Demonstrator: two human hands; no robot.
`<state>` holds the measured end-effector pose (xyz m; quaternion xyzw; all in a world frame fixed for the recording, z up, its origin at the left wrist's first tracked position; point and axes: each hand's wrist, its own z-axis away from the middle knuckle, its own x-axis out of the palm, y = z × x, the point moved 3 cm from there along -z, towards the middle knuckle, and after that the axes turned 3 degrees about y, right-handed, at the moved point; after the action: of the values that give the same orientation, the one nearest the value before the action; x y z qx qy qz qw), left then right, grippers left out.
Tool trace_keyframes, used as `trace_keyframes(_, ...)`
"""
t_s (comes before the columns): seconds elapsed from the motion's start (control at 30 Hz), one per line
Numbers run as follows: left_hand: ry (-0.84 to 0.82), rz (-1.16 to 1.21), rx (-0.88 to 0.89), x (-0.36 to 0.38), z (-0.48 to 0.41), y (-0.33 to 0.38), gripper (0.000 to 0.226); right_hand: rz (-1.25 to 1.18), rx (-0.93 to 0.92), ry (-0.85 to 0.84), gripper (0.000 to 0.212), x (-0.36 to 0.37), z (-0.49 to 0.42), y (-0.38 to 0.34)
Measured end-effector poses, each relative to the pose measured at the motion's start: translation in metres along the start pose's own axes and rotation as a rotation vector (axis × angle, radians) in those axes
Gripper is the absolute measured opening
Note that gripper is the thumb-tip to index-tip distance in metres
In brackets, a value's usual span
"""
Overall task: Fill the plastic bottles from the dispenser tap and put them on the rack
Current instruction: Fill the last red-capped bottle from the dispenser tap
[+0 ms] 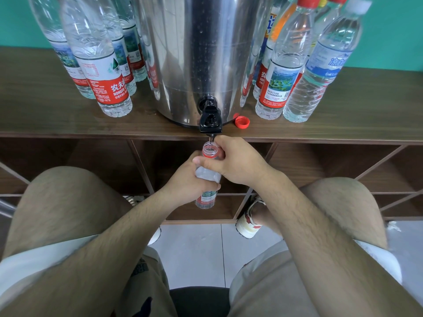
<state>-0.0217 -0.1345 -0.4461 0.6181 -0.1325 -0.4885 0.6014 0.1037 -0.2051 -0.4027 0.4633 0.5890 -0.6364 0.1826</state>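
Note:
A steel dispenser (pixel 201 53) stands on the wooden rack top (pixel 45 115), its black tap (pixel 210 121) jutting over the front edge. Directly under the spout I hold an uncapped clear plastic bottle (pixel 207 173) upright, with a thin stream of water running into its open mouth. My left hand (pixel 183 181) grips the bottle's body. My right hand (pixel 238 161) grips it around the neck and shoulder, thumb across the front. A loose red cap (pixel 242 122) lies on the top beside the dispenser's base.
Several bottles without visible caps (pixel 100 65) stand left of the dispenser, and several capped, water-filled ones (pixel 304 72) stand to its right. Below the top are wooden rack compartments (pixel 309 163) with slanted dividers. My knees flank the bottle above a grey tiled floor (pixel 194 255).

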Motion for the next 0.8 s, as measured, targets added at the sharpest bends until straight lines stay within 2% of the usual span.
trace_keyframes(0.8, 0.011, -0.011, -0.019, 0.0008, 0.0011, 0.0017, 0.067, 0.004, -0.004, -0.004, 0.05, 0.0013, -0.0013, 0.0023)
